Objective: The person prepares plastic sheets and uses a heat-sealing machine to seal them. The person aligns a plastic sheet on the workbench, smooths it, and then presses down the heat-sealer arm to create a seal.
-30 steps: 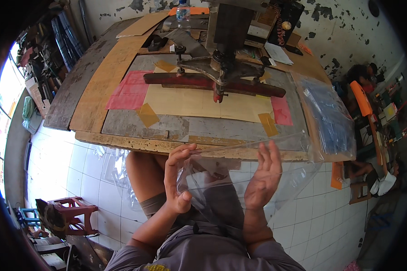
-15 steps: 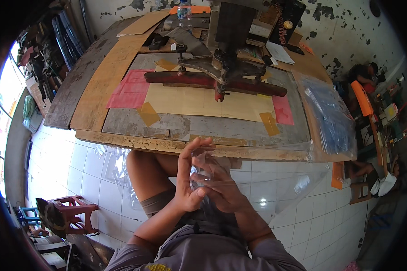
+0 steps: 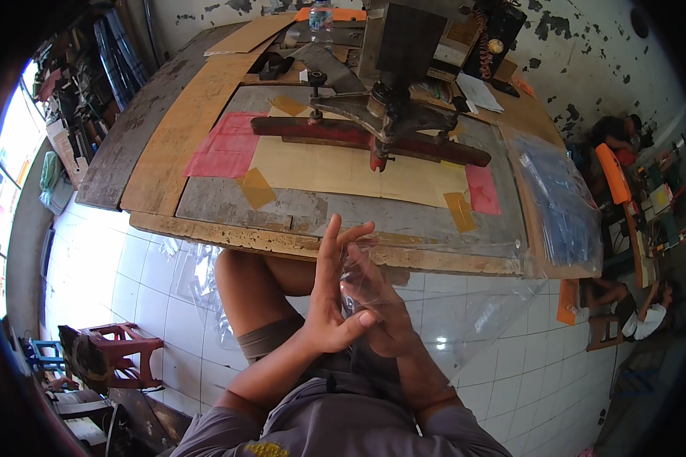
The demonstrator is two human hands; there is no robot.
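Note:
My left hand is raised in front of the table edge, its fingers stretched upward and its thumb out to the right. Beside it, my right hand shows through a clear plastic sheet. The right hand is closed on the sheet's left end, though the film's folds and glare blur the exact grip. The sheet spreads rightward from the hands, along the table edge and over the floor. Above the hands, a press machine with a dark red bar stands over a pale yellow sheet taped to a grey metal plate.
Blue-tinted plastic packs lie at the table's right. A wooden board covers the left side; a bottle stands at the back. Red stools are on the lower left floor. More clear plastic hangs by my knee. Other people sit far right.
The fingers of my left hand have straightened upward from a more curled pose. Both hands have shifted slightly right, and the view has moved a little.

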